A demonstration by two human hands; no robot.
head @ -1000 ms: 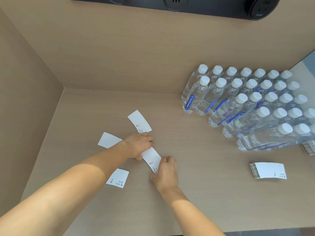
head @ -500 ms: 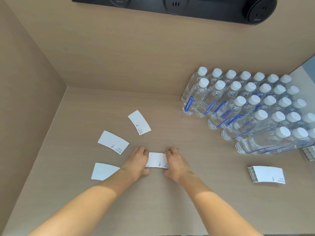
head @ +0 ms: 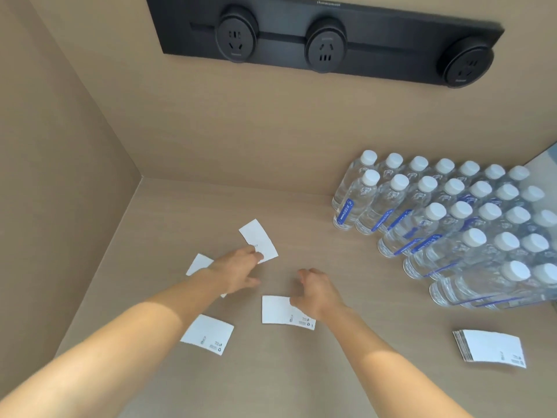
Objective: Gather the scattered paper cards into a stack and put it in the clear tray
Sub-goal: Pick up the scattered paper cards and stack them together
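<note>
Several white paper cards lie scattered on the tan desk. My left hand (head: 238,271) reaches forward, fingers apart, its fingertips touching the near edge of the far card (head: 258,241). Another card (head: 199,263) shows partly from under my left wrist. One card (head: 208,334) lies near my left forearm. My right hand (head: 316,292), fingers curled, sits on the right end of the centre card (head: 278,310), which lies flat. A gathered stack of cards (head: 491,349) rests at the right. No clear tray is in view.
Several rows of water bottles (head: 446,224) with white caps stand at the back right. Tan walls close the desk at the left and back. A black socket strip (head: 328,40) is mounted high on the back wall.
My left hand let go of the centre card and moved forward-left to the far card. My right hand stays on the centre card. The camera tilted up, so more of the wall shows.
</note>
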